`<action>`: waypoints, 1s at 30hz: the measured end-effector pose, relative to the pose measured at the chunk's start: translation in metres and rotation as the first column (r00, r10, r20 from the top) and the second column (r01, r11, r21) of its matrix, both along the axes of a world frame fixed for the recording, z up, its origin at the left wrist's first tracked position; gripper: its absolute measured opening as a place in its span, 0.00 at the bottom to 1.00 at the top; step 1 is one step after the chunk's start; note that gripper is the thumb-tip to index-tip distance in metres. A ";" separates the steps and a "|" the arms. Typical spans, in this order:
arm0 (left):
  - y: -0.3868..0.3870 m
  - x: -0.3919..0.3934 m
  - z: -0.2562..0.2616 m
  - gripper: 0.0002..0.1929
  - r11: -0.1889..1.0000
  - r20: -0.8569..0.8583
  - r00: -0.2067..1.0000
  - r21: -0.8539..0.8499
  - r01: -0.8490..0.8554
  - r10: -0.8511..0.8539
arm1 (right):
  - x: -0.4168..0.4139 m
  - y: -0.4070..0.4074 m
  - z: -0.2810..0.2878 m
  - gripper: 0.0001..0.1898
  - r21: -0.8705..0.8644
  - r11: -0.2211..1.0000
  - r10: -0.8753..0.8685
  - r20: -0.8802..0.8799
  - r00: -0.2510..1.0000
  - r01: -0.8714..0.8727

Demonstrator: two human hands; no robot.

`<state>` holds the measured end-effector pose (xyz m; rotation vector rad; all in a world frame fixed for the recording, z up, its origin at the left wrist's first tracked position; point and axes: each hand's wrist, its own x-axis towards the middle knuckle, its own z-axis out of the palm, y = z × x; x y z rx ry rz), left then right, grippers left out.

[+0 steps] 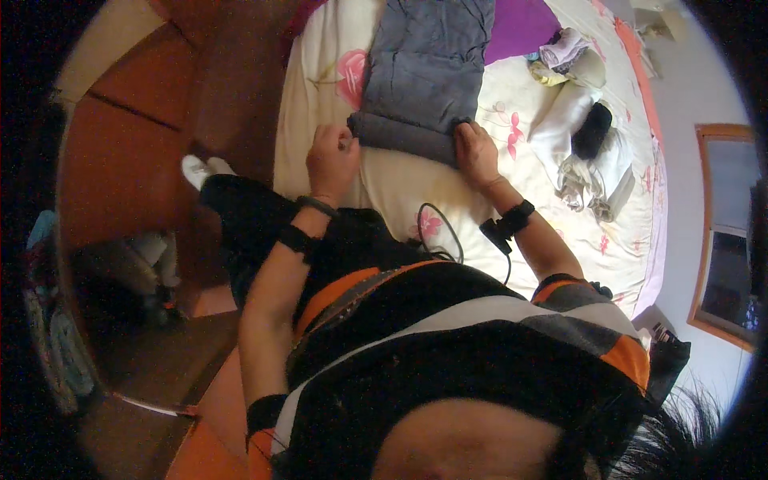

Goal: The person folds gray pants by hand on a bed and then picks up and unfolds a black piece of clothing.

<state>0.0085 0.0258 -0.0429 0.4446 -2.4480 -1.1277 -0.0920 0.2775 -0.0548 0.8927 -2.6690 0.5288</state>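
A length of dark grey cloth [426, 72] lies flat on the bed, its near end turned over into a thick roll or fold [405, 139]. My left hand [333, 161] has its fingers curled at the left end of that roll, gripping the edge. At the opposite end, my right hand [477, 153] pinches the right corner between thumb and fingers. Part of each end is hidden behind the fingers. Black bands circle both wrists.
The bed carries a cream floral sheet [510, 102]. A purple cloth [519, 30] lies beyond the grey one, with crumpled white clothes [564, 120] and a black bundled garment [592, 129] to the right. A black cable [441, 219] loops near my waist. Reddish-brown furniture [126, 156] stands left.
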 end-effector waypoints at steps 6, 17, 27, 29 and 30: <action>0.001 -0.002 -0.007 0.08 0.991 -0.122 0.985 -0.064 0.119 -0.126 | 0.000 0.001 0.000 0.04 -0.016 1.000 0.007 -0.015 1.000 -0.007; 0.000 -0.022 0.001 0.08 0.990 0.191 0.971 0.022 0.141 -0.143 | 0.001 0.000 -0.003 0.04 -0.034 0.999 -0.004 -0.021 1.000 0.004; -0.013 -0.014 -0.009 0.06 0.993 0.043 0.993 -0.029 0.116 -0.114 | 0.000 0.002 -0.012 0.06 0.025 0.999 -0.033 -0.055 0.998 0.035; -0.017 -0.017 -0.009 0.06 0.991 0.066 0.989 0.025 0.132 -0.133 | 0.001 0.001 -0.013 0.05 0.023 0.999 -0.032 -0.050 0.998 0.033; -0.018 -0.018 -0.006 0.06 0.987 0.088 0.985 0.082 0.140 -0.147 | 0.000 0.001 -0.012 0.05 0.022 0.999 -0.034 -0.050 0.998 0.035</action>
